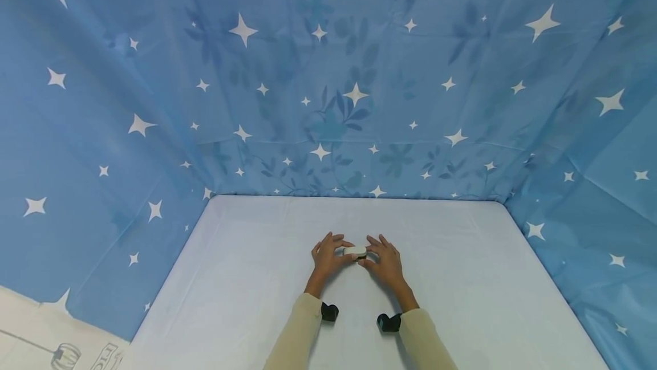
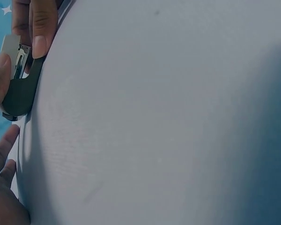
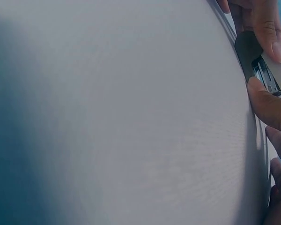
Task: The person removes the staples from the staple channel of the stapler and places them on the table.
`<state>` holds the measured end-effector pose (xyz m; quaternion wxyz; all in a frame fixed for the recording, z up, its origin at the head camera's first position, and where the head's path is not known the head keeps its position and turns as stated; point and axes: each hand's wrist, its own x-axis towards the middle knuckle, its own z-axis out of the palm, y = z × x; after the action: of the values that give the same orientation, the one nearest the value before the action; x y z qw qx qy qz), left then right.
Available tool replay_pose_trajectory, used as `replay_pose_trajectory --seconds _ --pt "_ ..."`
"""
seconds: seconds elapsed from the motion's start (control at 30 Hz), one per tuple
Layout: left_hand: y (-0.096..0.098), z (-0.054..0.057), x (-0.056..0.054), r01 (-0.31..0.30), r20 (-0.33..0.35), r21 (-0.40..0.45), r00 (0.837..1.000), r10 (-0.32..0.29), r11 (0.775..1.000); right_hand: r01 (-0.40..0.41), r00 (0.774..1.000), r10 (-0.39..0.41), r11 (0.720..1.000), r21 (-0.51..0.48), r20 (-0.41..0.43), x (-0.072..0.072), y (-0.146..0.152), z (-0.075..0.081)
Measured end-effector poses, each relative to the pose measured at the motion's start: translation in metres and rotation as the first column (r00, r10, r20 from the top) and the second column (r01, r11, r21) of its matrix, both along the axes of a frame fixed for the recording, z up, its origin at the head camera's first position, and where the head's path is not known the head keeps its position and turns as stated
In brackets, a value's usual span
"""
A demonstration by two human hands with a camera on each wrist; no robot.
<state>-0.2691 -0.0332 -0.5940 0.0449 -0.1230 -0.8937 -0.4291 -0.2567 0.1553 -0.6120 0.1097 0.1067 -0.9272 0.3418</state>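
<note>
A small stapler (image 1: 355, 251) with a whitish top, a dark green base (image 2: 23, 91) and a metal part showing between them is held close over the white table (image 1: 256, 256). My left hand (image 1: 327, 256) grips its rounded end, the thumb lying against the whitish top. From the other side my right hand (image 1: 387, 263) pinches it, and in the right wrist view the right thumb (image 3: 267, 103) presses on the dark base. The whitish top stands apart from the base, so the metal inside is visible. Parts of both hands' fingers are hidden behind the stapler.
A blue curtain with white stars (image 1: 328, 102) rises behind the table and along both sides. Pale cloth with line drawings (image 1: 56, 336) shows at the lower left. Black wrist cameras (image 1: 330, 312) sit at the cuffs of the beige sleeves (image 1: 297, 330).
</note>
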Motion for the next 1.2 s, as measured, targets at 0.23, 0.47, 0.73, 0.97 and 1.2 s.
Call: replay_pose_trajectory --seconds 0.23,0.47,0.73,0.97,1.2 --pt "0.003 -0.003 0.000 0.008 0.010 0.003 1.000 -0.008 1.000 0.001 1.000 -0.001 1.000 0.004 -0.012 0.002 0.002 -0.002" --pt "0.005 -0.003 0.001 -0.006 0.003 -0.002 1.000 0.006 1.000 0.000 1.000 0.001 1.000 0.003 -0.029 0.001 0.002 -0.002" --pt "0.007 -0.003 0.003 -0.037 -0.016 0.029 0.999 0.037 0.999 0.006 1.000 -0.006 1.000 0.004 -0.018 0.001 0.001 -0.001" --pt "0.007 -0.007 0.002 -0.056 -0.029 0.027 0.998 0.057 0.998 0.009 1.000 -0.008 1.000 0.005 -0.021 0.002 0.000 0.000" --pt "0.011 -0.010 0.002 -0.046 -0.072 0.001 0.996 0.046 0.999 0.014 0.999 -0.013 1.000 0.019 -0.039 0.000 0.000 -0.001"
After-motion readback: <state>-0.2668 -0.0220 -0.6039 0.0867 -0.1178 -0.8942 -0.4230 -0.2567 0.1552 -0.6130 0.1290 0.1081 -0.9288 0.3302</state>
